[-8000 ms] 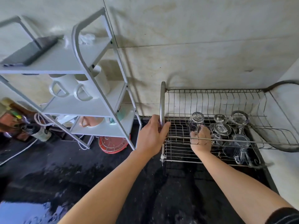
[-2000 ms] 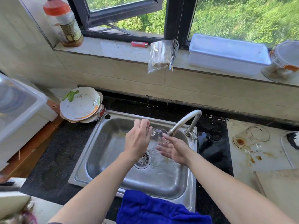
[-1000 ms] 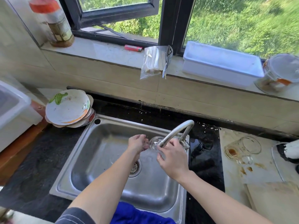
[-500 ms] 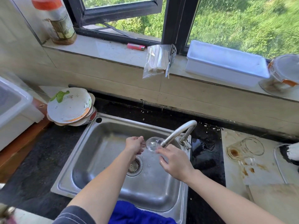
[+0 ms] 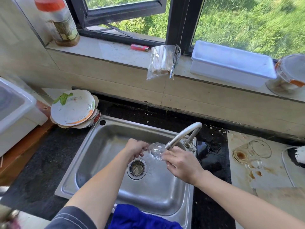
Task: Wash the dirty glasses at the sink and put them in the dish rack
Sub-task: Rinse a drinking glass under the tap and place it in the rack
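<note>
Grip on both sides: the left hand (image 5: 135,150) has its fingers curled round what looks like the stem end of a clear glass (image 5: 156,150). The right hand (image 5: 180,162) wraps its fingers round the far side of the bowl, so each grip is clamped on the same piece. The glass lies sideways in the air over the sink (image 5: 92,151), just under the mouth of the faucet (image 5: 183,137) and at about one o'clock from the drain (image 5: 136,168). Whether water is running cannot be told for sure, though the basin floor near the drain looks wet and rippled.

Thin clear glass of this kind is likely light, stiff and brittle, and when wet it will be slippery. A knock against the metal spout, which sits very close to it, or against the basin wall could chip the rim. The bowl is the safer place to hold, cupped in the palm, with the stem only steadied, not levered. At three o'clock from the sink, on the pale tabletop (image 5: 241,179), a second glass (image 5: 257,150) lies on its side among brown stains, unwashed by the look of it.
</note>
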Action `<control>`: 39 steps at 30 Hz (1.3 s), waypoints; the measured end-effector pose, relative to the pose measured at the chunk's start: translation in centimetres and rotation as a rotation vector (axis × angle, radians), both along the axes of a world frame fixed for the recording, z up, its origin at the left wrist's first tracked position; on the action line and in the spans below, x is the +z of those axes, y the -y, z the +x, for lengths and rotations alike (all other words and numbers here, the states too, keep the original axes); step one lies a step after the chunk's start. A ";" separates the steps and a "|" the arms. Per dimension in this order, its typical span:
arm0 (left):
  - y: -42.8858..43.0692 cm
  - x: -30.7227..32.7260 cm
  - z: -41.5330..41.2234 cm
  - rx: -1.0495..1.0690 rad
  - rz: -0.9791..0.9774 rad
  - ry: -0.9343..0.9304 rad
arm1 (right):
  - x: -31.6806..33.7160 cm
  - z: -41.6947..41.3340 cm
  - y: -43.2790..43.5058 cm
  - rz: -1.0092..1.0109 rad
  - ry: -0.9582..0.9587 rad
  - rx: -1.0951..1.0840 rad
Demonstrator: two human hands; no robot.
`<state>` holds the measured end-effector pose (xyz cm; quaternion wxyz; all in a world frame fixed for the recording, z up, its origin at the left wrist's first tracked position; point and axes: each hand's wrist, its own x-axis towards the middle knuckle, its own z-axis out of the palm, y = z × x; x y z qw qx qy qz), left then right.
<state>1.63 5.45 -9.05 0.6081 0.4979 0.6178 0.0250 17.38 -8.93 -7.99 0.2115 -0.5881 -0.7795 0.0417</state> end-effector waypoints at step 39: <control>1.9 -3.4 -1.9 -0.208 -0.282 -0.123 | 2.9 -0.9 -0.6 -0.522 -0.468 -0.426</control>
